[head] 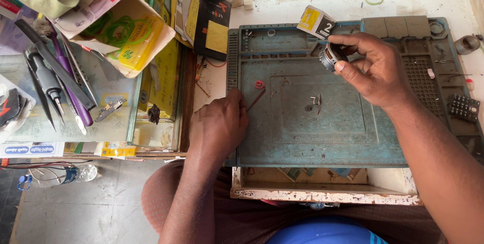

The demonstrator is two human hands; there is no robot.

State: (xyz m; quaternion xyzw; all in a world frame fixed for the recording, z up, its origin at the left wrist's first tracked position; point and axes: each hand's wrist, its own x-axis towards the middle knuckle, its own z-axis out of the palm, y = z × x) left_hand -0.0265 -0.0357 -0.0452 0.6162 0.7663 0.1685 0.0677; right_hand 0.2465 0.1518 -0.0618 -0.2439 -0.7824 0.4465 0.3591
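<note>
My right hand is raised over the upper middle of a worn blue-green repair mat and pinches a small round metal part between thumb and fingers. My left hand rests at the mat's left edge with its fingers curled around a thin dark red stick-like tool that points up and right. A little red ring lies on the mat just beyond the tool's tip. Tiny metal bits lie near the mat's centre.
A yellow, white and black small box sits at the mat's top edge. A glass case at left carries tweezers, screwdrivers and packets. A small keypad piece lies at right. An open drawer is below the mat.
</note>
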